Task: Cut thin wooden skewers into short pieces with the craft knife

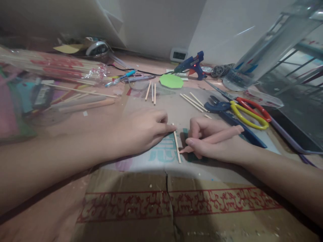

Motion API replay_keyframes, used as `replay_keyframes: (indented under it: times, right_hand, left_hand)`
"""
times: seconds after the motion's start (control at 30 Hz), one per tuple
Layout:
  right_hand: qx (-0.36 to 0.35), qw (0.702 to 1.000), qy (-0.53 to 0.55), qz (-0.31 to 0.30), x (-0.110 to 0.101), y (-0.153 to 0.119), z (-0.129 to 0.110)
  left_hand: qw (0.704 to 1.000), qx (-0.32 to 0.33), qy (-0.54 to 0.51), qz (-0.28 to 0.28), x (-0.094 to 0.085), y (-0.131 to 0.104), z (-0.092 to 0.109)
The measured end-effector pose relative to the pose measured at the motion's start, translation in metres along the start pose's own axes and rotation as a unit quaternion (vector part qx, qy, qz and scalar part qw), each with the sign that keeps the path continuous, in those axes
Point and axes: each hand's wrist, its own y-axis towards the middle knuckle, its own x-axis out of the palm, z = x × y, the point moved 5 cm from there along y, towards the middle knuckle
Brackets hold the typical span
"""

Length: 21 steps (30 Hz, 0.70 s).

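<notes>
Containers: clear plastic pack (63, 65), beyond and left of the left hand (148, 127), has long thin sticks inside. Clear cylinder (262, 50) stands beyond and right of the right hand (210, 139); contents, can't tell. Wire rack (290, 69) behind it, contents unclear too.

Short wooden stick (176, 143) lies flat on the gray sheet (141, 164), between the hands. Long axis runs away-to-near, near end slightly right. Left hand: fingers bunched, index fingertip pressing the stick's far end. Right hand: closed around a peach pen (219, 135), tip pointing left at the stick near its near end, back end up and right. Contact at tip: can't tell.

Beyond the hands: three loose sticks (152, 93), green octagon (171, 81), blue glue gun (190, 65) with red light on. Scissors (249, 114) and blue pliers (242, 129) just past the right hand.
</notes>
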Motion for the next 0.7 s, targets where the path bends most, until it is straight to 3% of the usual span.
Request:
replay_keyframes:
  times: [0.23,0.47,0.7]
  right_hand:
    - [0.017,0.999,-0.010,0.044,-0.0021,0.0013,0.0044]
    - [-0.004,1.000,-0.006,0.013,-0.0011,0.0008,0.0030]
    - [0.022,0.997,-0.018,0.065,-0.0043,0.0029,0.0047]
  left_hand:
    - [1.000,-0.004,0.008,-0.003,-0.0010,0.0000,0.0000]
    - [1.000,0.002,0.010,-0.002,-0.0002,0.0005,0.0009]
    - [1.000,-0.001,0.002,-0.006,-0.0019,-0.0001,0.0011]
